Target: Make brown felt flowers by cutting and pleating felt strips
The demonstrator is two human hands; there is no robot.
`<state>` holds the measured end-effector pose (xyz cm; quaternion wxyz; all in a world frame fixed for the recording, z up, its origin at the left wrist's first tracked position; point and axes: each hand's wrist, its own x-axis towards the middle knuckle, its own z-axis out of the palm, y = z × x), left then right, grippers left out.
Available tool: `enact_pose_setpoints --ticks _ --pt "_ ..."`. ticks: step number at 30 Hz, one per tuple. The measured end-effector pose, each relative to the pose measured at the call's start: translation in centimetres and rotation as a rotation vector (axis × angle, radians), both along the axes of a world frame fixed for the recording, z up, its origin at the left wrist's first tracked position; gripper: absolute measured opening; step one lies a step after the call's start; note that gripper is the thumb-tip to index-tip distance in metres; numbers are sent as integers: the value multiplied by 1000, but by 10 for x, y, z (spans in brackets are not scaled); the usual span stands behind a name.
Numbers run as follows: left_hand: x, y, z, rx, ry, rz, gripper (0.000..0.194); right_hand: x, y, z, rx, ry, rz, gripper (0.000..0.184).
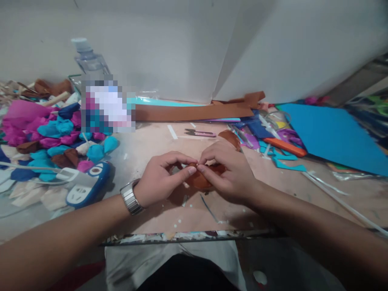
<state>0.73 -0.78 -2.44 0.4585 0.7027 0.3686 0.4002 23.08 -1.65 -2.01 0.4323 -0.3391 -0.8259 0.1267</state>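
Both hands meet above the middle of the table, around a small brown piece of what looks like paper or cloth (201,181). My left hand (165,176), with a metal watch (132,197) on its wrist, pinches the piece's left edge between thumb and forefinger. From the other side, my right hand (228,171) grips it with thumb and fingertips close to the left ones. Part of the brown piece is hidden behind the fingers. Beyond the hands lie small thread snips (200,133) and another brown piece (230,139).
Pink, blue and brown crumpled bundles (51,125) pile up at the left, beside a blue-and-white power strip (87,186) and a clear bottle (89,56). Brown strips (194,112) lie along the back. At the right are an orange-handled cutter (285,147) and a blue sheet (336,135).
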Motion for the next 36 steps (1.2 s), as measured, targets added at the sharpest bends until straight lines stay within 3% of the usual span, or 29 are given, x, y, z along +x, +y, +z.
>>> enact_pose_setpoints --ticks 17,23,30,36 --pt "2 2 0 18 -30 -112 23 2 5 -3 18 -12 14 16" --pt "2 1 1 -52 -24 -108 26 3 5 -4 -3 -15 7 20" --pt "1 2 -1 -101 -30 -149 29 1 2 -1 7 -50 -3 12" --pt "3 1 -2 -187 -1 -160 33 0 0 0 42 -125 23 20"
